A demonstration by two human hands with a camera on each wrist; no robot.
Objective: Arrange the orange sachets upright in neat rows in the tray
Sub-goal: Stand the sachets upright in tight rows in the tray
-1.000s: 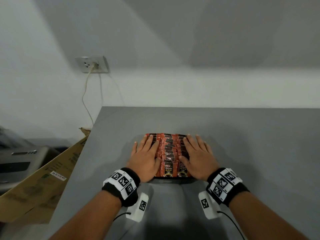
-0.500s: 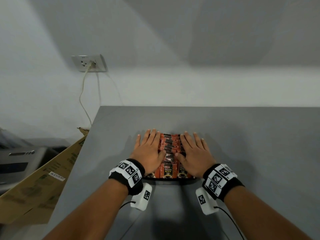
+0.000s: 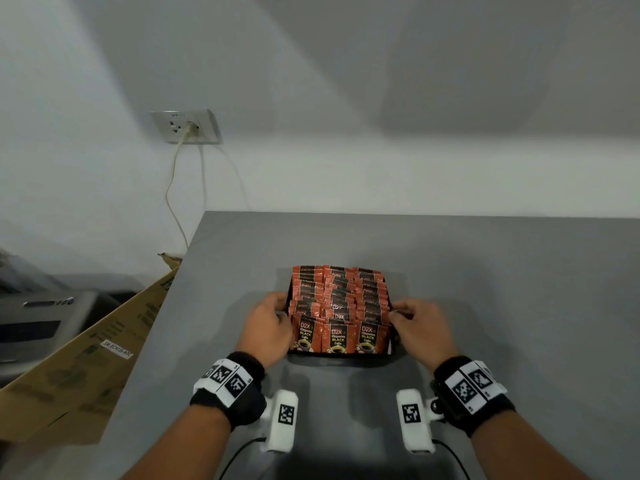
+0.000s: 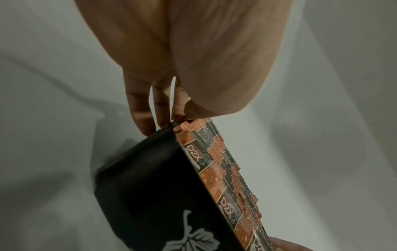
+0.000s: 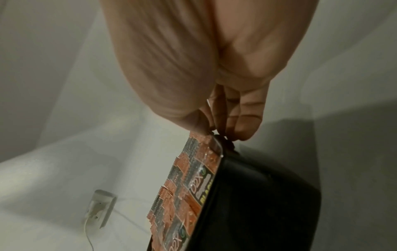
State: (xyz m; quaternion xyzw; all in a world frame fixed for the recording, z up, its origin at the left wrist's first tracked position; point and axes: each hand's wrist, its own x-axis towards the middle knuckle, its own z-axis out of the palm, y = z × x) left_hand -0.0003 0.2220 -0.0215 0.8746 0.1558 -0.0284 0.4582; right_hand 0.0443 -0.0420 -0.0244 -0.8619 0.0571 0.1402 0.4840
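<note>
Tray (image 3: 290, 295) sits on the grey table (image 3: 485, 278), near its front edge, directly ahead of you. It is black w/ a white leaf print on the outer wall, per the left wrist view. The orange sachets (image 3: 338, 306) fill it in three rows, standing upright w/ a slight lean, "D2X Black Coffee" faces toward you.

Your left hand (image 3: 268, 329) grasps the tray's left rim, thumb over the top edge against the sachet tops, fingers (image 4: 139, 108) down the outer wall. Your right hand (image 3: 420, 329) grasps the right rim the same way, fingers (image 5: 242, 117) curled on the outside. Judgement: a two-sided hold like this squares or steadies the tray and keeps the outer rows from spilling; arranging looks essentially done.

Surroundings: wall socket (image 3: 185, 127) w/ a plugged cable (image 3: 171, 199) hanging down left of the table; cardboard box (image 3: 83, 368) leaning at the table's left edge; a grey appliance (image 3: 38, 317) beyond it, type unclear. None of these obstructs the tray.
</note>
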